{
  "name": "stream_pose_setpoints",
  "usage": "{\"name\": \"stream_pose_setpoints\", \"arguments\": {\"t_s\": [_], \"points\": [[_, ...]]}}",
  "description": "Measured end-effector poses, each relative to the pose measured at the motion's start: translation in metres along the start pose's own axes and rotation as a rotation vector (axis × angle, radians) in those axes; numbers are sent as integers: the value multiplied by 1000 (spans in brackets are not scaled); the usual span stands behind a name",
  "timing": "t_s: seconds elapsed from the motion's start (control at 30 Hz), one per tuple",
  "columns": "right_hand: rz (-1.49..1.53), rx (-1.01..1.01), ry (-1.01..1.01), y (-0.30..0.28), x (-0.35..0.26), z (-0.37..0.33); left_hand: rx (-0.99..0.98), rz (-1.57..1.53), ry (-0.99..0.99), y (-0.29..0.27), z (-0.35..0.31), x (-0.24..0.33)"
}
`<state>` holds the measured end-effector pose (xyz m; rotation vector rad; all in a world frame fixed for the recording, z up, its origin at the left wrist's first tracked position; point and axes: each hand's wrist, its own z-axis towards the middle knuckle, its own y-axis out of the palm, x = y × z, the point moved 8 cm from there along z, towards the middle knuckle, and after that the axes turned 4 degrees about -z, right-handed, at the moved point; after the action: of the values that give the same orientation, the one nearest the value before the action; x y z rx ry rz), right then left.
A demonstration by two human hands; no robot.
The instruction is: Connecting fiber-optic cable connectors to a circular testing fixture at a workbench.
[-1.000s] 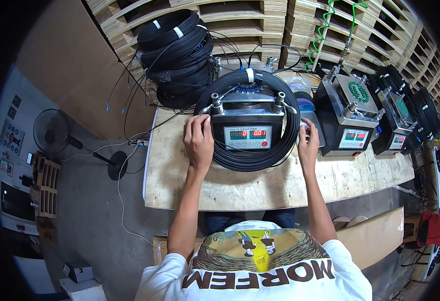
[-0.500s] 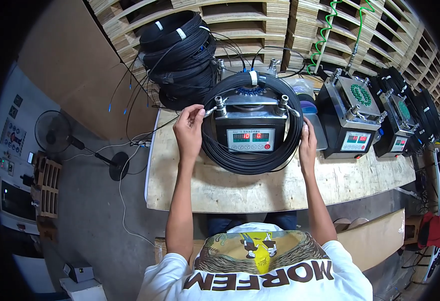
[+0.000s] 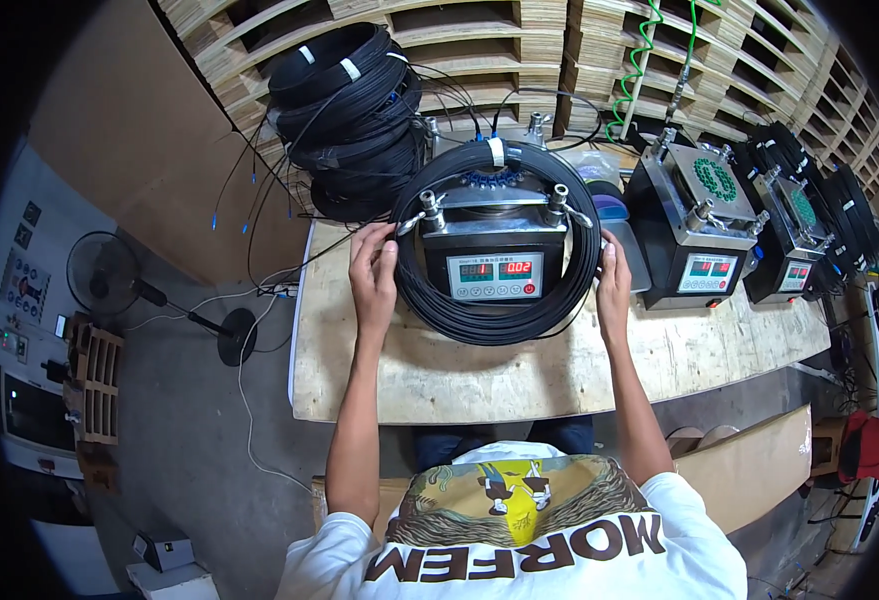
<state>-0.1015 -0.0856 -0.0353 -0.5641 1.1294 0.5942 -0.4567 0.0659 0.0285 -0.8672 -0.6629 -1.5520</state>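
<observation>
A thick coil of black cable (image 3: 492, 327), bound at the top with a white tie, hangs round the front of a bench machine (image 3: 459, 243). The machine has a lit display panel with red digits, metal posts at its corners and a ring of blue connectors on top. Against the coil's left edge, my left hand (image 3: 371, 275) grips with thumb and fingers. At the opposite edge my right hand (image 3: 613, 283) holds the coil, its fingers partly hidden behind the cable.
A tall stack of black cable coils (image 3: 354, 120) stands at the back left of the wooden table (image 3: 439, 385). Two similar machines (image 3: 700, 230) (image 3: 789, 235) stand to the right. Wooden pallets (image 3: 459, 55) rise behind. A floor fan (image 3: 236, 335) stands at the left.
My left hand has come down from beside the metal lever to the coil's left edge. The digits on the front machine's display have changed. The view has shifted slightly.
</observation>
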Motion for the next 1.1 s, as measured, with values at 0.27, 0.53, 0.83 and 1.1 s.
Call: {"name": "stream_pose_setpoints", "arguments": {"t_s": [0.27,0.53,0.83,1.1], "points": [[-82,7,-37,-4,1,4,14,73,49,0,1,-4],[-95,2,-3,-3,-7,4,-24,-148,-136,2,4,-18],[-205,-30,56,3,-26,-31,123,-126,-81,-4,-3,-6],[-177,-89,68,9,-23,-27,87,29,-31,0,-6,-5]]}}
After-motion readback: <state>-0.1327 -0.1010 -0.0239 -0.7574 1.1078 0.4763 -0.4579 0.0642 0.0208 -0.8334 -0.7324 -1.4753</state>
